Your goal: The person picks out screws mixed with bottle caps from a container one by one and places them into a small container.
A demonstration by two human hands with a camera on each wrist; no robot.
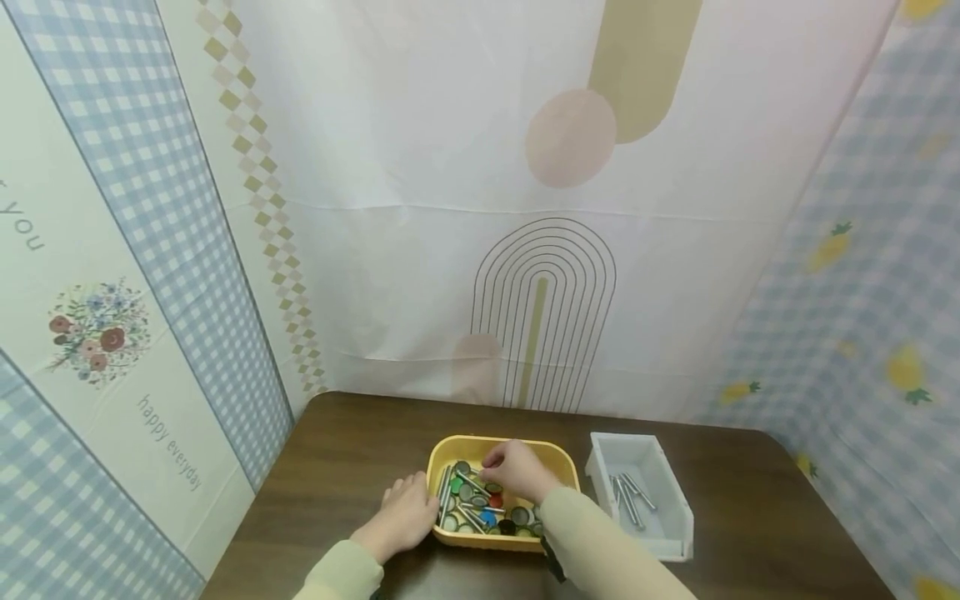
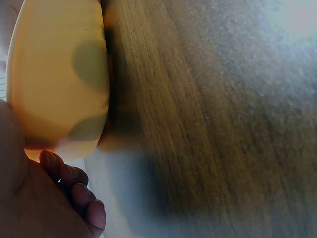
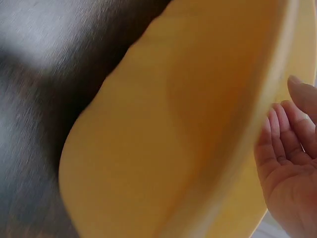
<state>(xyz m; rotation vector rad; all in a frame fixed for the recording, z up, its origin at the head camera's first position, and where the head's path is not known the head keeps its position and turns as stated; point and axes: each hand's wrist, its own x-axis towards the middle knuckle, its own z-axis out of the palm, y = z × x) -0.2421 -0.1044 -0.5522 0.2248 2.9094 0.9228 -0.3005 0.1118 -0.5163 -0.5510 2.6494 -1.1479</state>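
Observation:
A yellow basket (image 1: 566,461) holds a mix of bottle caps (image 1: 520,516), some green, red and blue, and long silver metal pins like bolts or nails (image 1: 472,517). At its left end my left hand (image 1: 405,510) grips the rim, thumb on the edge and fingers bent down outside the wall, as the left wrist view shows. My right hand (image 1: 517,471) reaches over the near side into the basket, above the caps. In the right wrist view its thumb and curved fingers (image 3: 275,129) stand apart, with nothing visible between them. The forearm hides the basket's right part.
A white plastic bin (image 1: 667,521) stands right of the basket with several silver pins (image 1: 630,500) inside. Both containers sit on a dark brown wooden table (image 1: 337,450). Patterned cloth (image 1: 420,275) hangs behind it and at both sides.

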